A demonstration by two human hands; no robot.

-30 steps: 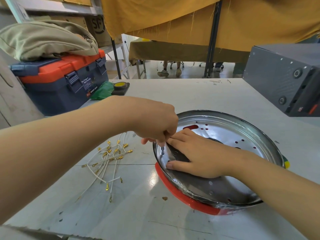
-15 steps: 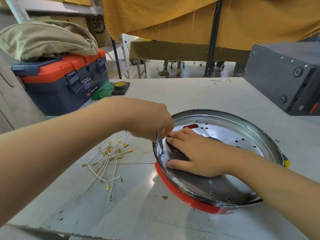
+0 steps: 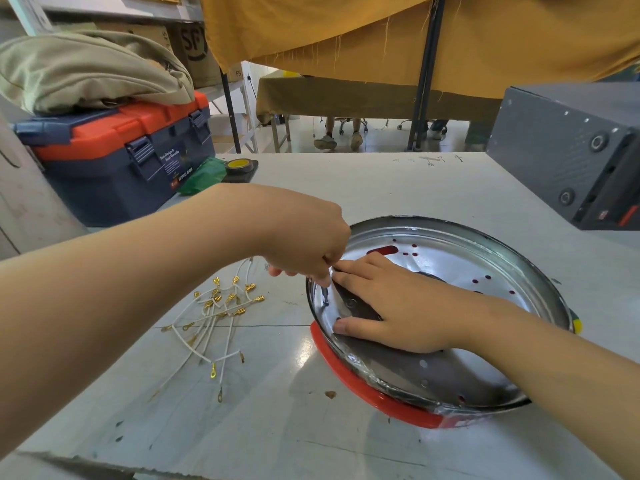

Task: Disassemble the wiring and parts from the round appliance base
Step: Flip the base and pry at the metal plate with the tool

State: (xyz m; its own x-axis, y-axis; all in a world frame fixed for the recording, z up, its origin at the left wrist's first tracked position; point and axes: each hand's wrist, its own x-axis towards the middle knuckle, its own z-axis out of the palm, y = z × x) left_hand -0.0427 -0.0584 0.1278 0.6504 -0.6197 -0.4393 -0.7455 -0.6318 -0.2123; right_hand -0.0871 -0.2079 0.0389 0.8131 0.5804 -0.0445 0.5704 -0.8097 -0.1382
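the surface [image 3: 398, 188] was pale grey, glossy and scuffed, under a mustard cloth [image 3: 519, 36] hung from dark poles. at ten o'clock sat a navy toolbox [image 3: 131, 161] with an orange lid, a folded khaki bag [image 3: 86, 71] on top; at two o'clock, a matte grey metal case [image 3: 568, 161]. the round appliance base [image 3: 467, 258], a shiny, perforated steel dish on a red rim, lay at about four o'clock. loose white wires [image 3: 214, 320] with brass terminals lay just beside it at nine o'clock. the left hand [image 3: 304, 237] had its grip curled tight around a slim metal tool [image 3: 325, 295], tip down on the dish. the right hand [image 3: 398, 303] lay flat, fingers straight, pressing a dark plate [image 3: 360, 306] inside the dish.
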